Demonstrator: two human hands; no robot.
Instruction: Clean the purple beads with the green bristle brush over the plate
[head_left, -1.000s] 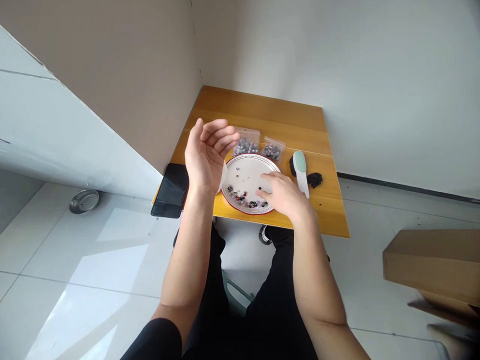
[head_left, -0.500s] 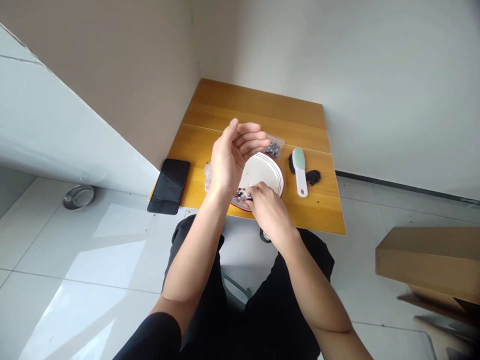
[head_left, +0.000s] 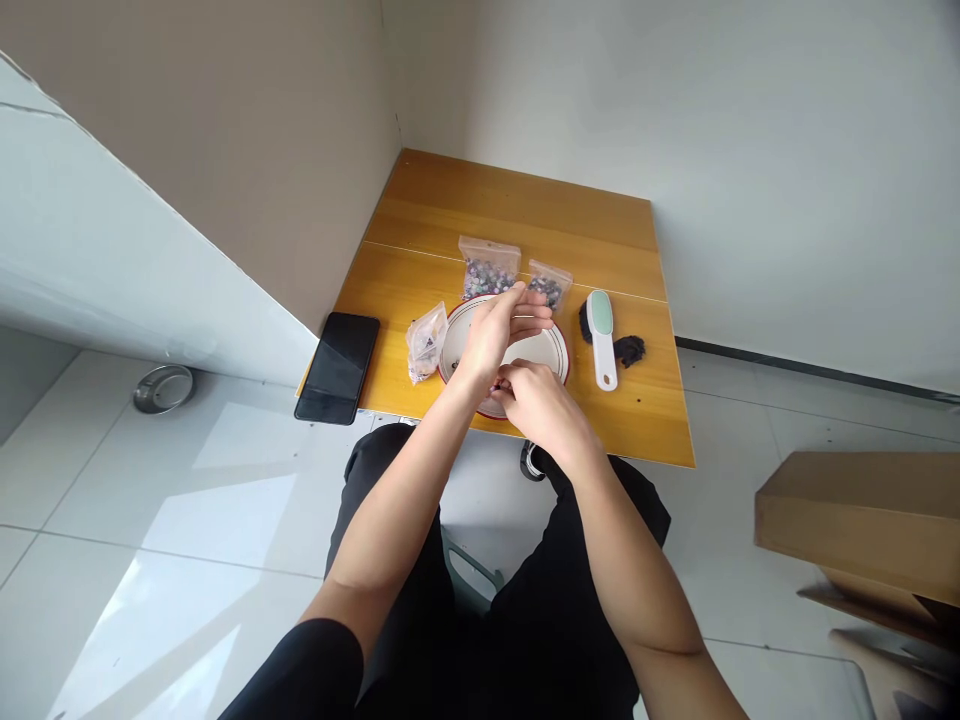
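My left hand (head_left: 495, 335) hovers over the white plate with a red rim (head_left: 551, 350), fingers extended and holding nothing. Below it, my right hand (head_left: 541, 405) bunches its fingertips at the plate's near edge, and both hands hide the beads there. Whether those fingers hold a bead is hidden. Behind the plate lie a clear zip bag of mixed beads (head_left: 489, 270) and a smaller bag of dark beads (head_left: 549, 287). A crumpled clear bag (head_left: 426, 342) lies against the plate's left rim.
The wooden table (head_left: 517, 215) also bears a black phone (head_left: 337, 368), a white and green lint brush (head_left: 601, 340) and a dark fluffy clump (head_left: 628, 350). A steel bowl (head_left: 163, 389) sits on the tiled floor, and a cardboard box (head_left: 855, 520) stands at right.
My left hand has moved right and now crosses above the plate. My right hand has stayed at the near rim, with its fingers drawn closer together. Both bead bags now show fully.
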